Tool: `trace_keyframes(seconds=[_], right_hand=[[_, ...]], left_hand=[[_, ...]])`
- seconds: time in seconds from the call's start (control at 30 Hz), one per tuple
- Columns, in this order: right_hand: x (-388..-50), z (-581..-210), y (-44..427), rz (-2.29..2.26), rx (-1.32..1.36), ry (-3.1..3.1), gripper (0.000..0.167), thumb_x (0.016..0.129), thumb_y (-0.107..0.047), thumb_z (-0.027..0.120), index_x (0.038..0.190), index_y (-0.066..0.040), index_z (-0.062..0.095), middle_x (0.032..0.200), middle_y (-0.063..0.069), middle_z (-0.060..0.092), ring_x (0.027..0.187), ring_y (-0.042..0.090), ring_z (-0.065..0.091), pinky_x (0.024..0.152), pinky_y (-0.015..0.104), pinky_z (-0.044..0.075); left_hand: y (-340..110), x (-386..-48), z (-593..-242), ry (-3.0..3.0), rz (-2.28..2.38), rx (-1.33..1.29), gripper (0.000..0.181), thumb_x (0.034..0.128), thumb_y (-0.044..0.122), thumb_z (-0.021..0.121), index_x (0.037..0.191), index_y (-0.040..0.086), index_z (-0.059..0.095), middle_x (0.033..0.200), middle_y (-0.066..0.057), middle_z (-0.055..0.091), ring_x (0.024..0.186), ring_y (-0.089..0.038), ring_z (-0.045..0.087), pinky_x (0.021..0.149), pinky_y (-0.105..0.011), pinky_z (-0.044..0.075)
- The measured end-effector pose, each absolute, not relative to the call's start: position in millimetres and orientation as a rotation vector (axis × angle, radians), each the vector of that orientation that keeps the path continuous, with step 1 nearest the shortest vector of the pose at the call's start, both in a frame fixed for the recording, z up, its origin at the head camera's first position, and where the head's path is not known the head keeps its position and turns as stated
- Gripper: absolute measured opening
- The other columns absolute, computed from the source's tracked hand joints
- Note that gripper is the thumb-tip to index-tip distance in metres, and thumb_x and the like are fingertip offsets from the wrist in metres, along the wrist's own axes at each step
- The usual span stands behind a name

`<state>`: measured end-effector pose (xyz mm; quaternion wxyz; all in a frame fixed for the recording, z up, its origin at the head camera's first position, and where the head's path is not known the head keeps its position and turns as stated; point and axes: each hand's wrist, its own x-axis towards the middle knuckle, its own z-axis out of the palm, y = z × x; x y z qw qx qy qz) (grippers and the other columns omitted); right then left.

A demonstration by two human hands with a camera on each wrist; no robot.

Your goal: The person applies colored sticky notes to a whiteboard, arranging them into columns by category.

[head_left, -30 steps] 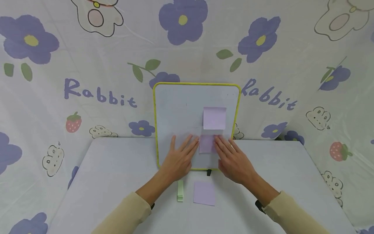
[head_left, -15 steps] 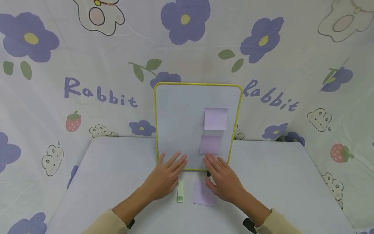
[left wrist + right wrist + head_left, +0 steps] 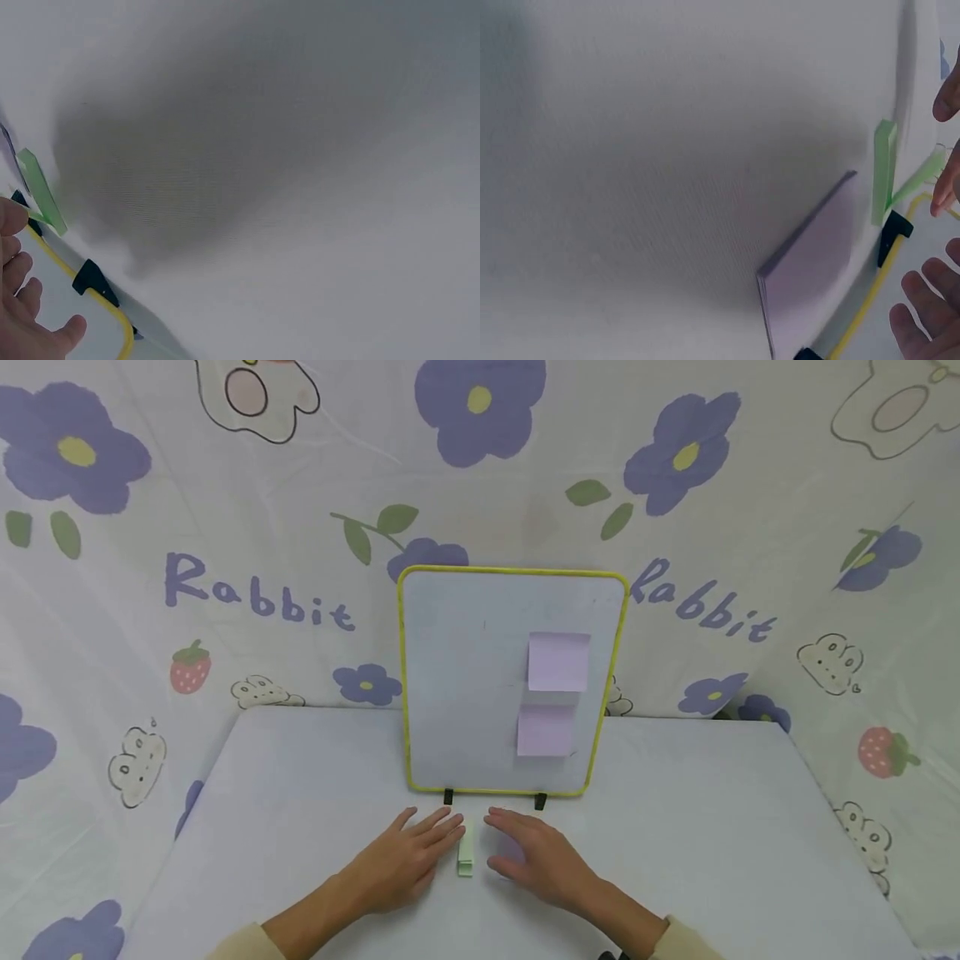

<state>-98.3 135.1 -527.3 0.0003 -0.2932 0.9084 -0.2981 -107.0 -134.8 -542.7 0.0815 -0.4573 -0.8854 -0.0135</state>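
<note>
A narrow green sticky-note pad [image 3: 465,853] lies on the white table. To its left, my left hand [image 3: 405,864] hovers low with spread, fairly straight fingers, its fingertips close to the pad; contact cannot be made out. On the other side, my right hand [image 3: 543,864] is over a purple sticky-note pad [image 3: 814,274], thumb apart from the loosely bent fingers. That hand covers most of the purple pad in the head view, while the right wrist view shows its edge and top. Neither hand holds anything.
Behind the hands a whiteboard [image 3: 465,693] with a yellow rim stands on small black feet [image 3: 540,802]. Two purple sticky notes stick to its right half, an upper one [image 3: 558,662] and a lower one [image 3: 545,732]. A printed cloth [image 3: 262,510] hangs behind.
Both hands have come down off the whiteboard toward the table, nearer the pads. The lower purple note, earlier under the fingers, stays on the board in full view.
</note>
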Motion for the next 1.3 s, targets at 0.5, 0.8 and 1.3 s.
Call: trace_keyframes(seconds=[0.5,0.8,1.3], right_hand=[[-94.1,-548.2,114.0,-1.0,-0.95,2.884,0.04,0.086,-0.026,0.078,0.121,-0.01,0.068,0.127,0.007,0.066,0.119,0.021,0.062,0.098,0.042,0.05],[-95.6,-551.6,106.3,-0.956,-0.989,2.919,0.036,0.086,-0.025,0.078,0.118,-0.01,0.069,0.121,0.004,0.067,0.114,0.02,0.063,0.094,0.04,0.052],[-97.3,-551.2,101.3,-1.009,-0.974,2.93,0.026,0.089,-0.019,0.074,0.112,-0.01,0.07,0.114,0.001,0.068,0.108,0.017,0.065,0.091,0.038,0.053]], left_hand=[[-146.0,-98.7,-557.7,-2.687,-0.053,-1.461,0.054,0.0932,0.022,0.061,0.144,0.007,0.052,0.148,-0.004,0.051,0.136,-0.022,0.048,0.099,-0.049,0.046],[-143.9,-96.3,-566.7,-2.624,-0.006,-1.497,0.054,0.0928,0.024,0.06,0.144,0.01,0.053,0.147,-0.001,0.052,0.134,-0.02,0.05,0.096,-0.045,0.047],[-142.9,-94.1,-565.0,-2.61,-0.003,-1.491,0.054,0.0931,0.023,0.061,0.144,0.009,0.053,0.148,-0.002,0.052,0.133,-0.02,0.051,0.093,-0.043,0.048]])
